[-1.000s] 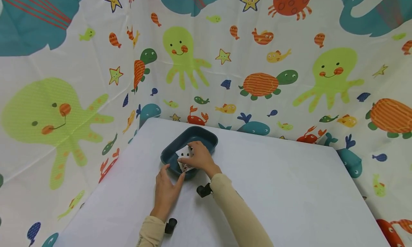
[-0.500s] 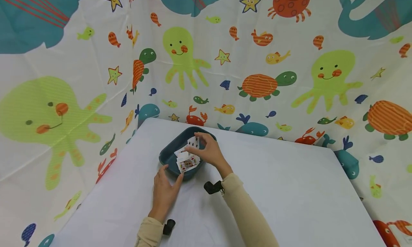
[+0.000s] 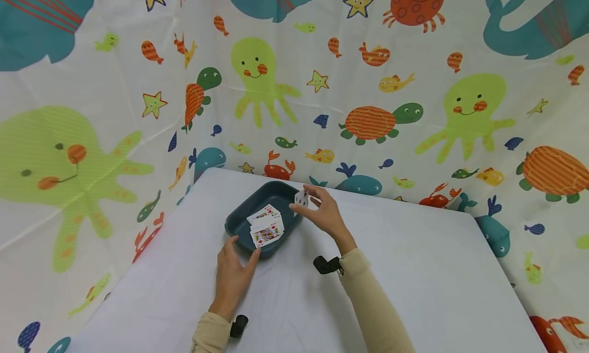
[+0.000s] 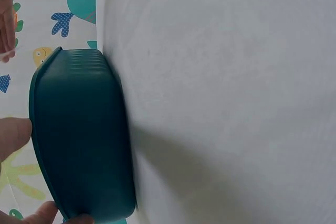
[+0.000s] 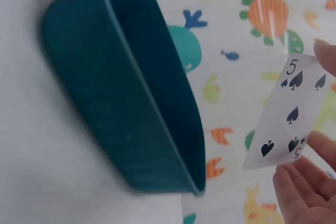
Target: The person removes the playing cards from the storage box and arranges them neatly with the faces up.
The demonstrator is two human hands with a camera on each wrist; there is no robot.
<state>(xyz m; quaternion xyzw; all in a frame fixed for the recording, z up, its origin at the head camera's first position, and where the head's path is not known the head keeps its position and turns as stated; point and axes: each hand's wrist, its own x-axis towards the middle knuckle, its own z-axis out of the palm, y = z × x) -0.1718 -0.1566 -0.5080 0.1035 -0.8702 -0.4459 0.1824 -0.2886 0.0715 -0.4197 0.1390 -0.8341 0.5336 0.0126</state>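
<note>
A dark teal tray stands on the table with several playing cards lying in it, a face card among those on top. My left hand holds the near left end of the tray, thumb and fingers set apart on its rim. Beyond the tray's right rim, my right hand pinches a playing card between thumb and fingers. The right wrist view shows that card as the five of spades, raised above the table. From the left wrist, only the outer wall of the tray shows.
The tray rests on a white-covered table. Behind and to the left hangs a white curtain printed with sea animals, its lower edge meeting the table's far edge. A small black device is worn at the right wrist.
My right hand has lifted a card out of the tray and moved right, past the rim. The cards left in the tray now show. My left hand stays at the tray's near end.
</note>
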